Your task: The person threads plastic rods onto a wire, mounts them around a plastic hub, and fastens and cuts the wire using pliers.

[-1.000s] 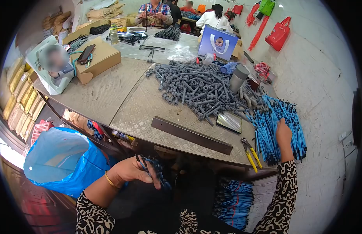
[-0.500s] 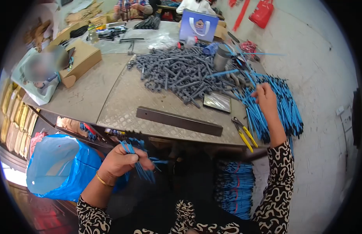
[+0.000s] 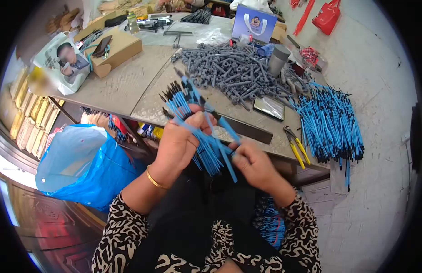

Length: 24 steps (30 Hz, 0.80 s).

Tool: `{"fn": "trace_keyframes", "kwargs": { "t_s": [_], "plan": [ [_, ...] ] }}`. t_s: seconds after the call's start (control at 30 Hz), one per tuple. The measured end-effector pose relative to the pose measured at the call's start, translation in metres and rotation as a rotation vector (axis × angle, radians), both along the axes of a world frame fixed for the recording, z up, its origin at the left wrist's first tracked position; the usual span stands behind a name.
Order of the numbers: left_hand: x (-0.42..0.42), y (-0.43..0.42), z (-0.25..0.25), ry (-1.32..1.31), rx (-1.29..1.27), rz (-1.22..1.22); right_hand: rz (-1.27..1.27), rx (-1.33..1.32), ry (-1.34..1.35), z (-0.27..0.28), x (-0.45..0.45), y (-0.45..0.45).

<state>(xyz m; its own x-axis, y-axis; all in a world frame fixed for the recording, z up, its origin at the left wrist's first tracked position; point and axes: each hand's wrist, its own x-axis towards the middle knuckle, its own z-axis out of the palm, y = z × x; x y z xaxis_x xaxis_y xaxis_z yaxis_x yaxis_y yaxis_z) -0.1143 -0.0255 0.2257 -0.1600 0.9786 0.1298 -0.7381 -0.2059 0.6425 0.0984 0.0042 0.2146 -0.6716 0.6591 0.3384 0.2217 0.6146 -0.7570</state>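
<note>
My left hand is closed round a bundle of thin blue sticks with black ends, held over the table's front edge. Close by on its right, my right hand pinches a few more blue sticks, which cross the bundle at a slant and are partly blurred. A large pile of the same blue sticks lies at the table's right end. Beside that pile are pliers with yellow handles. Behind my hands a dark metal bar is partly hidden.
Grey plastic bolts are heaped mid-table near a grey cup. A blue bag stands open at the left. Tied blue bundles lie below. A cardboard box sits back left; a co-worker's hands show across the table.
My right hand has come from the blue pile to my left hand, bringing several sticks. My left hand has risen with its bundle. The view has shifted.
</note>
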Motion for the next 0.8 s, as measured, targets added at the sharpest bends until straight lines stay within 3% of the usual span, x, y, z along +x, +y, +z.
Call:
{"fn": "trace_keyframes", "kwargs": {
  "t_s": [0.27,0.4,0.5,0.67,0.8],
  "plan": [
    [0.007,0.001,0.011,-0.005,-0.184,0.247,-0.031,0.282,-0.044,-0.017,-0.008,-0.022],
    [0.000,0.010,-0.006,-0.040,-0.076,0.291,0.053,0.305,0.109,-0.034,-0.010,-0.026],
    [0.003,0.016,-0.016,0.018,-0.080,0.322,-0.110,0.077,0.297,-0.054,-0.006,-0.029],
    [-0.003,0.011,-0.011,0.082,-0.086,0.046,-0.201,-0.465,0.254,-0.067,-0.004,-0.030],
    [-0.013,0.002,-0.006,0.196,-0.126,-0.113,-0.173,-0.246,0.092,-0.071,0.005,-0.021]
  ]
}}
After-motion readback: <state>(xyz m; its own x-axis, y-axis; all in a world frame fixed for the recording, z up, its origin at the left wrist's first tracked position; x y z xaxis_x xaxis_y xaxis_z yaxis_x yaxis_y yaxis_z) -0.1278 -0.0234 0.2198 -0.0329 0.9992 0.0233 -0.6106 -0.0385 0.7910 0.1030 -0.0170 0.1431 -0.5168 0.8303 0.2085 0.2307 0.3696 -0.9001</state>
